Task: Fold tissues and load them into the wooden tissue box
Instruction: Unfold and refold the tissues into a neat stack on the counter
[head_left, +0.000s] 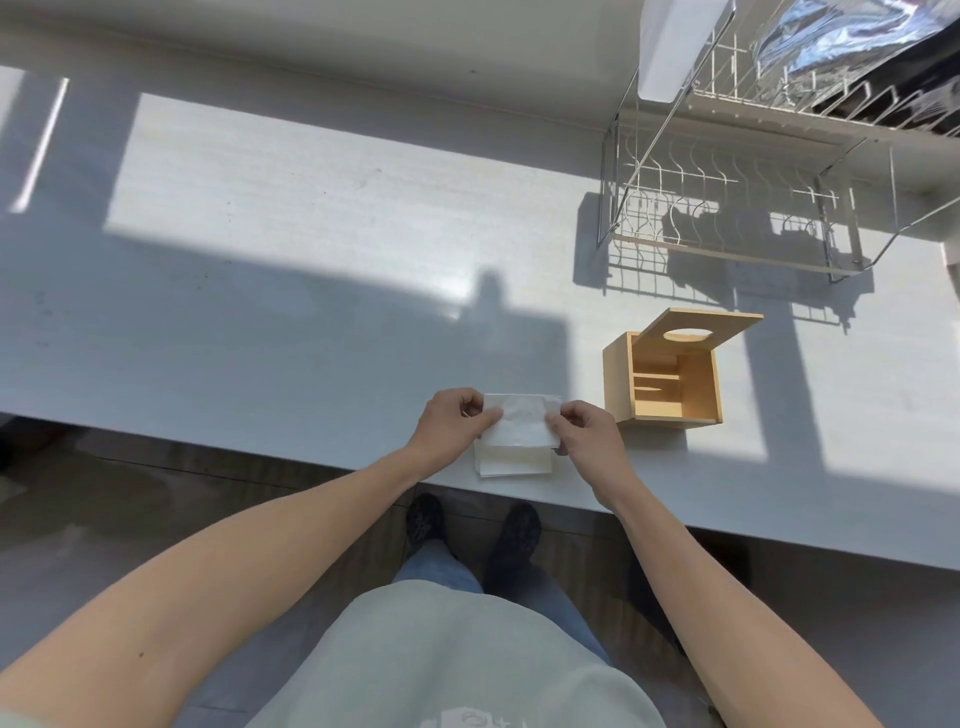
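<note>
Left hand and right hand pinching tissue over stack at bench near edge; wooden tissue box lid up, just right. No readable writing.

White counter w/ sun patches; wire rack rear right.

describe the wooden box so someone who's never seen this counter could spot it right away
On the long white counter, look toward the right end, where a wire dish rack stands at the back. Nearer the front edge, right of the hands folding a tissue, sits the wooden box. It is the only tan wood thing there, an open cube whose lid, with an oval hole, is tipped up.
</note>
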